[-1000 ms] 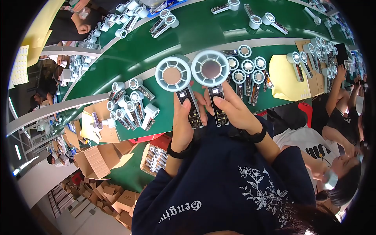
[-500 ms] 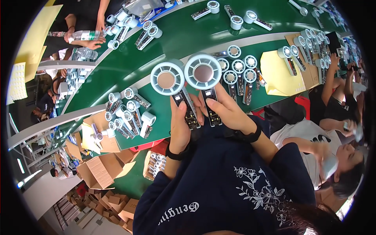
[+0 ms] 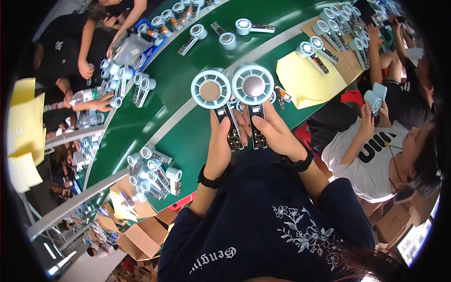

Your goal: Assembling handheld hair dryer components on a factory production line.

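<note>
two pale-blue ring-headed units, one to each hand. left hand (image 3: 220,143) clamped round the handle of the left unit (image 3: 209,91), thumb flat on the dark circuit-board face, fingers curled behind. right hand (image 3: 279,134) likewise closed on the right unit (image 3: 254,86), thumb pressed to its board. both handles point down toward the wearer, heads up, side by side; cannot tell whether the rims touch. left disc tan, right disc paler, silvery. black band on each wrist.

both units are held up over the near part of a green table (image 3: 188,136). to the left, a cluster of similar units (image 3: 155,174) lies on the green surface, close together. to the right, yellow paper (image 3: 305,82), with more units on and beside it. beyond a pale strip (image 3: 188,108), three loose units, spaced apart.

farther right, a person in a white shirt (image 3: 364,162) holds another pale-blue piece (image 3: 373,101). lower left, an open cardboard box (image 3: 143,237).
</note>
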Motion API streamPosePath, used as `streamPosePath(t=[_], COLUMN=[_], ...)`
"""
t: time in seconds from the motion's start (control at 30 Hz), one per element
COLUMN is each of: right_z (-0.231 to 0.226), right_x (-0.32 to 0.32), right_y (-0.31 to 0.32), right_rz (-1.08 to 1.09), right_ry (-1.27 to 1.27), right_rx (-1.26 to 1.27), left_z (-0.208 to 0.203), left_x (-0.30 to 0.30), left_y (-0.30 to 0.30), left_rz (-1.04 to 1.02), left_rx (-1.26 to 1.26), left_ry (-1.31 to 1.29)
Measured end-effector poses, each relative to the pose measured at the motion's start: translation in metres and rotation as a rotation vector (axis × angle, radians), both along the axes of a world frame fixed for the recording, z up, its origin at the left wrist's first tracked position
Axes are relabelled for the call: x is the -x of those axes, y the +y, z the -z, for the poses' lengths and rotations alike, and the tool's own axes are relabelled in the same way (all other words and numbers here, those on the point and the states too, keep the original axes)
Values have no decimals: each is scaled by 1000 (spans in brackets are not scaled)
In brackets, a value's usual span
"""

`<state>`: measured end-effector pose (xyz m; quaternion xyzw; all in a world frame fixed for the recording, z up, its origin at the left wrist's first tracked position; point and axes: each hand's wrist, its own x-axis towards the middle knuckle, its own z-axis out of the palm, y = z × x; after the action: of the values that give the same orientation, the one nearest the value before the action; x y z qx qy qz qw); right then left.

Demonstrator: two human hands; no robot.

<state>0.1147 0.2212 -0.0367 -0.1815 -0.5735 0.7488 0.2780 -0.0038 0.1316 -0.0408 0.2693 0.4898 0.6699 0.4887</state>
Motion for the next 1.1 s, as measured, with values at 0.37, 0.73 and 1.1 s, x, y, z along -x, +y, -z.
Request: streamPosePath(t=[0.37, 0.73, 1.1], right_z=[108, 176, 193], right_x=[-69, -106, 137], right_y=[136, 204, 258], right_rz=[256, 147, 187], right_ry=[-612, -1020, -768], right_rx=[120, -615, -986], left_z=[131, 135, 203], left_x=[-27, 7, 331], left_y=[172, 189, 108], left_rz=[389, 314, -326], left_rx=[342, 128, 599], left_ry=[-168, 505, 1510])
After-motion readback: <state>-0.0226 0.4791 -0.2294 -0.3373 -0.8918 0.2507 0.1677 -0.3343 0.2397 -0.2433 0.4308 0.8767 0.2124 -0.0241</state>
